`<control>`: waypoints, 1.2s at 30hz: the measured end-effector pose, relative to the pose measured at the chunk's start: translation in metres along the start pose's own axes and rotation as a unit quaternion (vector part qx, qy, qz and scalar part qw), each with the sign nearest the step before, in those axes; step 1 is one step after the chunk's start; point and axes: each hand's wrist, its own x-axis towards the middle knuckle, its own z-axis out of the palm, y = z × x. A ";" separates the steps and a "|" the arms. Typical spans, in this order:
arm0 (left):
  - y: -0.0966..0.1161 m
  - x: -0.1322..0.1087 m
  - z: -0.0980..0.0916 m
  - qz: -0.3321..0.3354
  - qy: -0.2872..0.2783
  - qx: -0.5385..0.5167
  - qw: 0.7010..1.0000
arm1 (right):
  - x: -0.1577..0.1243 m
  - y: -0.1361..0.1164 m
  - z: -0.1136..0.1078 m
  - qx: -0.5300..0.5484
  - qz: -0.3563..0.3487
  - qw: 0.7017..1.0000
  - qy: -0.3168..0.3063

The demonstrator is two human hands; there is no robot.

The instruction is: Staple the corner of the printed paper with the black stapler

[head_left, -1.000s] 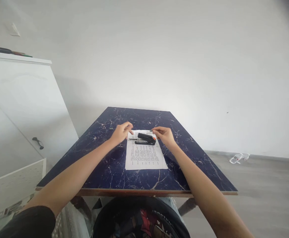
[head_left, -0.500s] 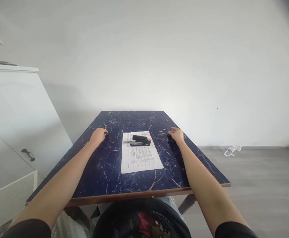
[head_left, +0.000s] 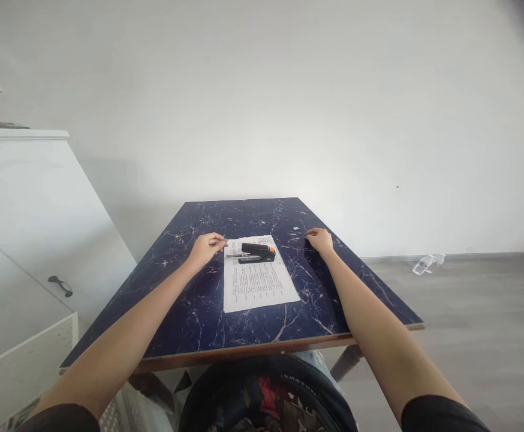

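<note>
A black stapler (head_left: 262,257) with an orange button lies on a printed sheet of paper (head_left: 262,294). Its top is tilted up, and a metal tray sticks out to the left. My left hand (head_left: 210,247) is at the paper's upper left corner, thumb and fingers pinched on a tiny greyish thing too small to name. My right hand (head_left: 319,241) rests at the table's right side, fingers curled together; whatever is under them is hidden. A small pale piece (head_left: 296,228) lies just left of it.
The dark blue marbled table (head_left: 190,327) stands against a white wall. A white cabinet (head_left: 28,198) with a black handle is to the left. On the floor at right lies a clear plastic bottle (head_left: 427,263).
My left hand has moved right, from the table's left part to the paper's corner. My right hand's fingers have drawn together, and the pale piece beside it shows more plainly.
</note>
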 end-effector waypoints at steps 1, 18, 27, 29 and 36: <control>0.003 -0.002 0.005 0.014 -0.005 0.001 1.000 | 0.000 0.000 0.000 0.000 -0.001 1.000 -0.003; 0.008 -0.005 0.013 0.097 -0.087 0.148 0.980 | -0.001 -0.005 0.001 -0.025 -0.011 1.000 -0.012; 0.010 -0.005 0.011 0.096 -0.095 0.155 0.979 | -0.003 -0.009 0.000 -0.031 -0.011 0.999 -0.018; 0.010 -0.005 0.012 0.100 -0.094 0.156 0.978 | -0.004 -0.010 -0.001 -0.031 -0.012 0.999 -0.020; 0.016 -0.006 0.005 0.094 -0.128 0.159 0.974 | -0.010 -0.015 -0.004 -0.020 -0.030 0.999 -0.014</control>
